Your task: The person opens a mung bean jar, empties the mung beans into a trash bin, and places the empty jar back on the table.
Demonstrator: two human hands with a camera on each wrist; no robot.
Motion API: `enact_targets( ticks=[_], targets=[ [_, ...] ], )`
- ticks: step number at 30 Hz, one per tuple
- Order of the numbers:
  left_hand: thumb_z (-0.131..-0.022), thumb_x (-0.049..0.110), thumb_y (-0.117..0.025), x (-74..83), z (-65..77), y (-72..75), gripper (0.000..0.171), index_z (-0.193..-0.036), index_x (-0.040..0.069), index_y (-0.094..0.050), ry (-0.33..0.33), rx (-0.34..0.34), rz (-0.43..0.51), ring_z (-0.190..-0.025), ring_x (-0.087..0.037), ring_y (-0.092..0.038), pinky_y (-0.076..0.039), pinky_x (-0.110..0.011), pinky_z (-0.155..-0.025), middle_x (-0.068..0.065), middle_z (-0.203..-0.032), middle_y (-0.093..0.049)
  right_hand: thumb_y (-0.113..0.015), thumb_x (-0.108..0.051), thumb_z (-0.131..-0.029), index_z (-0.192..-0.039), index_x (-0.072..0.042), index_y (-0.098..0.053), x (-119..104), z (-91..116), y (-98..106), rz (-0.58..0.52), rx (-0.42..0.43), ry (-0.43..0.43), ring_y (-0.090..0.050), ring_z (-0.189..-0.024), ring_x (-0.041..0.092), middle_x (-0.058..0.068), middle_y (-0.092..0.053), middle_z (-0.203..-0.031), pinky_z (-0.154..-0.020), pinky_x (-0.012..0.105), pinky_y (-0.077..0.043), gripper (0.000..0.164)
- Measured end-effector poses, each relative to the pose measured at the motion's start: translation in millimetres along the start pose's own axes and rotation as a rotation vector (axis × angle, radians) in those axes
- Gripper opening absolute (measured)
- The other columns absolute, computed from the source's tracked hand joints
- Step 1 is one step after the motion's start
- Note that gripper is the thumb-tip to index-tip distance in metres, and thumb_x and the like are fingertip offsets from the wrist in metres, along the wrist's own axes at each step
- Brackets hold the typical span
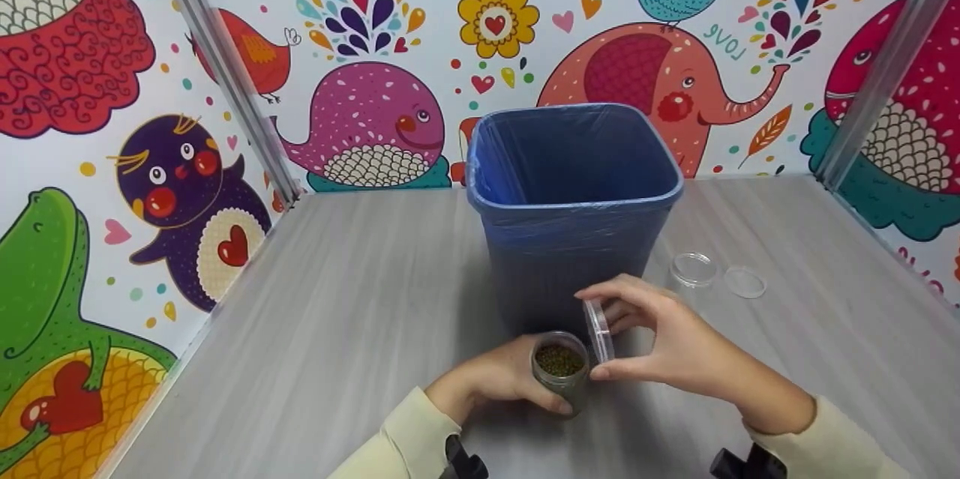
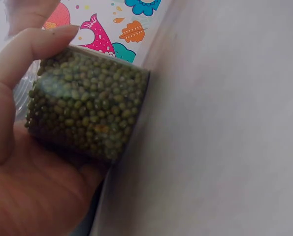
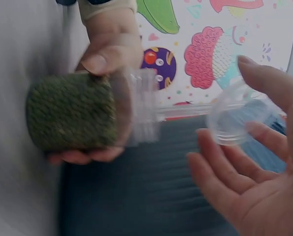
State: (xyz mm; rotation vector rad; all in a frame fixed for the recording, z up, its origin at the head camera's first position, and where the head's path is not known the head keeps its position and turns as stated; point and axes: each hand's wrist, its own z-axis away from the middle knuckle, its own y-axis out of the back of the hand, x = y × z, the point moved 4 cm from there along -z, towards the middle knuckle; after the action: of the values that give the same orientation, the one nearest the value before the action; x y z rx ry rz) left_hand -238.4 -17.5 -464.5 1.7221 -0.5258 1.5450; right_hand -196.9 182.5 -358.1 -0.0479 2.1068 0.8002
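Note:
My left hand [image 1: 506,372] grips a clear jar [image 1: 564,390] filled with small green mung beans [image 1: 560,360], its mouth uncovered. In the left wrist view the thumb and fingers curl round the jar [image 2: 89,101], and the beans show through its wall. Just to the right of the jar's mouth, my right hand [image 1: 660,333] pinches a clear round lid [image 1: 599,330] between thumb and fingers, tilted on its edge. In the right wrist view the lid [image 3: 230,120] is apart from the jar [image 3: 72,112].
Behind the hands stands a blue bin [image 1: 577,254] with a plastic liner. On the table [image 1: 360,299] to its right lie a clear ring-shaped lid [image 1: 694,269] and a flat clear disc [image 1: 745,282]. Walls with a cartoon print [image 1: 375,127] enclose the back and sides.

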Motion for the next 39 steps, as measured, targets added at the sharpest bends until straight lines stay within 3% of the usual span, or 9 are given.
enact_targets(
  ticks=[4,7,15,20,27,39],
  targets=[
    [-0.072,-0.005,-0.092,0.0,0.5,-0.3,0.067,-0.131,0.014,-0.068,0.004,0.004,0.007,-0.111,-0.003,-0.063,-0.043,-0.024,-0.11,0.014,-0.117,-0.07,-0.1,-0.03,-0.075,-0.141,-0.011,-0.063,-2,3,4,0.168,-0.101,-0.061,-0.071,-0.095,0.011,-0.002,-0.065,-0.12,-0.083,0.033,-0.063,0.078],
    [-0.072,-0.005,-0.092,-0.1,1.0,-0.6,0.067,-0.131,0.015,-0.067,0.006,0.0,0.023,-0.111,-0.003,-0.063,-0.043,-0.024,-0.11,0.014,-0.117,-0.07,-0.1,-0.029,-0.074,-0.14,-0.011,-0.06,-1,5,7,0.259,-0.155,-0.119,-0.069,-0.093,0.01,-0.003,-0.065,-0.119,-0.081,0.034,-0.063,0.08],
    [-0.073,-0.006,-0.09,-1.2,1.5,-0.8,0.066,-0.131,0.015,-0.067,0.014,-0.006,0.053,-0.111,-0.003,-0.063,-0.044,-0.024,-0.109,0.013,-0.116,-0.07,-0.103,-0.031,-0.067,-0.119,-0.02,-0.065,15,11,6,0.58,-0.242,-0.165,-0.059,-0.08,0.008,-0.004,-0.064,-0.112,-0.063,0.029,-0.05,0.065],
    [-0.073,-0.006,-0.09,-0.8,1.9,-0.8,0.066,-0.131,0.016,-0.067,0.026,0.0,0.046,-0.112,-0.004,-0.063,-0.044,-0.024,-0.109,0.013,-0.117,-0.07,-0.104,-0.04,-0.057,-0.109,-0.02,-0.064,31,16,-6,0.715,-0.273,-0.177,-0.062,-0.079,0.016,-0.004,-0.062,-0.105,-0.063,0.04,-0.054,0.069],
    [-0.072,-0.006,-0.091,-1.4,1.6,-0.5,0.067,-0.13,0.016,-0.067,0.025,0.012,0.031,-0.112,-0.004,-0.063,-0.043,-0.024,-0.11,0.013,-0.117,-0.07,-0.103,-0.048,-0.051,-0.108,-0.016,-0.062,49,21,-18,0.739,-0.333,-0.215,-0.064,-0.081,0.025,0.002,-0.062,-0.102,-0.063,0.047,-0.055,0.078],
    [-0.073,-0.006,-0.09,-1.5,1.4,-1.2,0.066,-0.131,0.015,-0.067,0.025,0.006,0.044,-0.111,-0.003,-0.063,-0.043,-0.024,-0.109,0.013,-0.116,-0.069,-0.104,-0.043,-0.051,-0.105,-0.018,-0.06,61,25,-21,0.681,-0.371,-0.233,-0.059,-0.078,0.017,-0.003,-0.058,-0.096,-0.065,0.04,-0.052,0.074]
  ],
)
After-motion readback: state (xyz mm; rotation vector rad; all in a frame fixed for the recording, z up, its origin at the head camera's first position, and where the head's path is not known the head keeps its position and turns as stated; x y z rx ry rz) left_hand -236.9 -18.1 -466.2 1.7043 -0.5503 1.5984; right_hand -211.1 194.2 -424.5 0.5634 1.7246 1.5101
